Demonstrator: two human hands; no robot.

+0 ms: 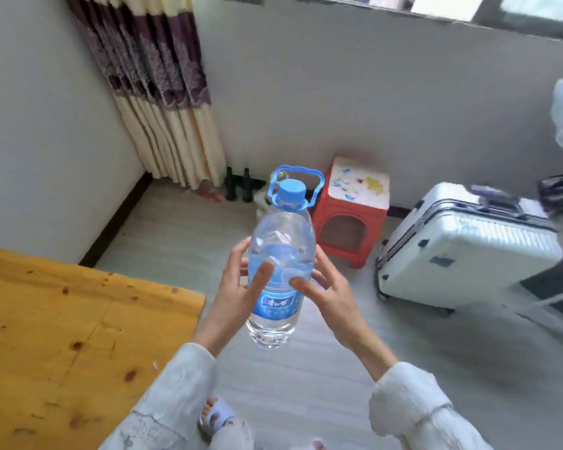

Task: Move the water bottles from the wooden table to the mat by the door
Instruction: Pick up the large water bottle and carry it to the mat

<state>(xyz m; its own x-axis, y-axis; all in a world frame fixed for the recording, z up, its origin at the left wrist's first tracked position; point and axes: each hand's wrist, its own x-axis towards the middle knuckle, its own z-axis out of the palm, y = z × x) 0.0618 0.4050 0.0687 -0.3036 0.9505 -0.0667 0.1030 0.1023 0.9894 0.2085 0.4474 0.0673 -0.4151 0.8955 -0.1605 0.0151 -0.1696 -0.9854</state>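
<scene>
A large clear water bottle (280, 254) with a blue cap, a blue carry handle and a blue label is held in the air in front of me, tilted with its cap away from me. My left hand (238, 284) grips its left side, thumb across the front. My right hand (325, 287) grips its right side, thumb on the front. The wooden table (62, 336) lies at the lower left, just left of my left arm. No mat or door shows in view.
A red plastic stool (351, 219) stands by the far wall behind the bottle. A white suitcase (462, 245) stands on the floor at the right. Dark glass bottles (238, 186) sit under a curtain (163, 92). My slippered foot (215, 417) is below.
</scene>
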